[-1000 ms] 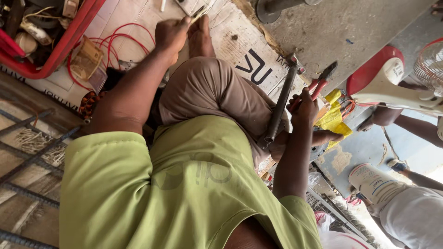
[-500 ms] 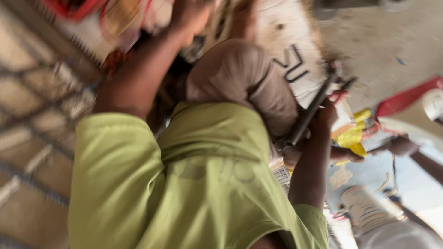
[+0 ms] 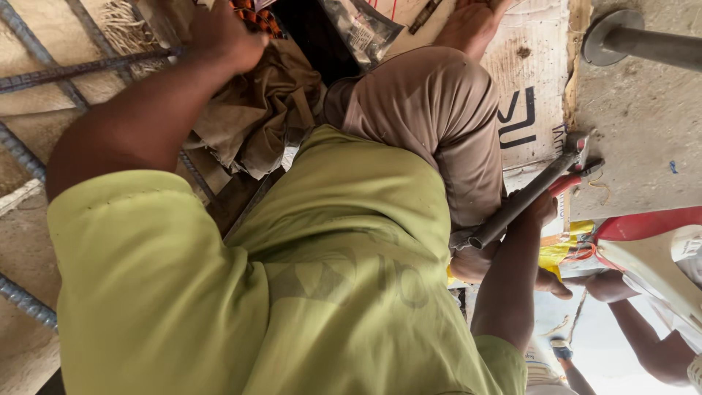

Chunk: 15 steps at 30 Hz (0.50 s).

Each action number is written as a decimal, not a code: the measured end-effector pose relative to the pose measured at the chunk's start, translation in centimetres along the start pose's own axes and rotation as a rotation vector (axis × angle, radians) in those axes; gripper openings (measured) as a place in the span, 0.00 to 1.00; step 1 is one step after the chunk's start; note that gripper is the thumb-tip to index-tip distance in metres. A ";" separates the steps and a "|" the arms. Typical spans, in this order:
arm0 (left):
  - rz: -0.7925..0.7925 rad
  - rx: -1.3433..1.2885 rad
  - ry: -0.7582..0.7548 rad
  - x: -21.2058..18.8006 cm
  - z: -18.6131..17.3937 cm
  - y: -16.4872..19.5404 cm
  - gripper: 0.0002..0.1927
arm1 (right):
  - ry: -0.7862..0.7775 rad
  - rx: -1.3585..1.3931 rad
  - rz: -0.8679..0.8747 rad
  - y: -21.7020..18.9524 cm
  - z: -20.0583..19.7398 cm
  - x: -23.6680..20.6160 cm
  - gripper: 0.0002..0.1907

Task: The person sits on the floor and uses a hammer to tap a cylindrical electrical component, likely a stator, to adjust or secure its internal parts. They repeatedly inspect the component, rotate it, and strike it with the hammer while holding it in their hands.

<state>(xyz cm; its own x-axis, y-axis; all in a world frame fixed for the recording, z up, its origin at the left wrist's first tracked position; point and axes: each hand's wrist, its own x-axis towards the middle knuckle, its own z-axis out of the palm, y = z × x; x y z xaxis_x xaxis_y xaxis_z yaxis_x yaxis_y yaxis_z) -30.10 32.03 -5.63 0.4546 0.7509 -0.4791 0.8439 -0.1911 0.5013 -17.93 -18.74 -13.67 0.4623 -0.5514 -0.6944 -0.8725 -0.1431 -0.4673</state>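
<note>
Item: long grey metal pipe-handled tool (image 3: 526,199) with a forked head, being gripped at mid-shaft by the right hand (image 3: 542,211), which is closed round it. The tool is being held slanted beside the bent knee in tan trousers (image 3: 439,124), its head lying over the right edge of the flattened printed cardboard sheet (image 3: 537,80) that is covering the concrete floor (image 3: 643,132).

Item: left hand (image 3: 219,33), being stretched to the upper left corner of the view, over a crumpled brown cloth (image 3: 256,117) and ribbed steel reinforcing bars (image 3: 44,73). The fingers are being hidden from view, so whether anything is being grasped cannot be told.

Item: clear plastic bag of small parts (image 3: 362,29), being left near the top edge of the cardboard.

Step judged in hand: something is being fetched from the bar pile while the tool is being kept ready. The next move is judged to call for a sure hold on one bar and for the forked head to be lined up with it.
</note>
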 end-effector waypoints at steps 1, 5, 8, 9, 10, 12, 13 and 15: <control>-0.039 0.012 0.007 -0.2 -0.1 -0.9 0.45 | -0.015 -0.039 -0.018 0.0 -0.1 0.1 0.15; -0.216 0.044 0.022 -0.6 0.8 -3.0 0.52 | -0.117 -0.494 -0.245 -0.3 -0.2 0.0 0.15; -0.274 0.103 0.034 -1.8 3.1 -3.5 0.56 | -0.046 -0.208 -0.109 -0.8 -0.2 -0.1 0.16; -0.290 0.139 0.045 -2.7 4.0 -3.8 0.57 | 0.007 0.083 0.014 -0.9 -0.2 -0.1 0.17; -0.313 0.177 0.058 -4.0 4.8 -4.4 0.57 | -0.016 0.072 0.013 -0.9 -0.2 -0.1 0.18; -0.352 0.244 0.086 -6.0 6.2 -5.7 0.59 | -0.062 0.056 0.004 -0.9 -0.3 0.1 0.19; -0.370 0.276 0.100 -6.8 6.8 -6.3 0.60 | -0.063 0.048 0.013 -0.8 -0.3 0.2 0.20; -0.413 0.273 0.000 -7.7 7.7 -7.3 0.53 | -0.071 0.028 0.028 -0.5 -0.5 0.5 0.21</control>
<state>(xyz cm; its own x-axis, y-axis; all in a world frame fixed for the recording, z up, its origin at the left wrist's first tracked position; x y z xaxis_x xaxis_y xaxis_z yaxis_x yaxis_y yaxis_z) -37.61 22.74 -11.18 0.0662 0.7987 -0.5981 0.9974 -0.0360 0.0623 -17.34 -19.35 -13.49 0.4488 -0.4953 -0.7438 -0.8809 -0.1051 -0.4616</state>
